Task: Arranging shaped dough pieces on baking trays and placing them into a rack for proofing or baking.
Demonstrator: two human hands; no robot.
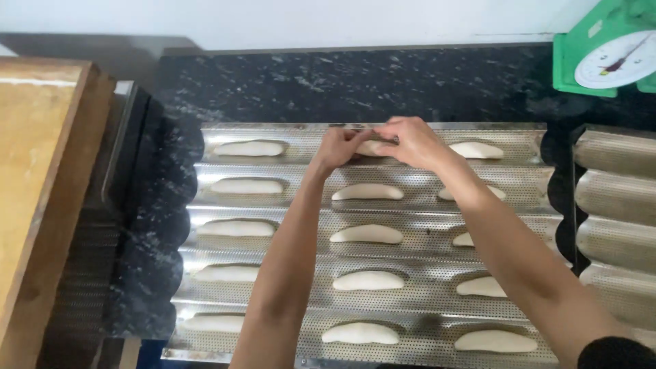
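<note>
A perforated metal baguette tray (424, 171) with several wavy channels lies on a black speckled counter. Pale oblong dough pieces sit in three columns along its channels. My left hand (338, 145) and my right hand (410, 140) meet over the middle of the farthest channel. Both hold one dough piece (372, 147) there, which is mostly hidden by my fingers. The closest other pieces are a dough piece (476, 150) to the right in the same channel and a dough piece (367, 193) one channel nearer to me.
A second, bare wavy tray (615, 205) lies at the right. A green kitchen scale (608, 51) with a white dial stands at the back right. A wooden board (41, 171) and a stack of dark trays (116, 150) are at the left.
</note>
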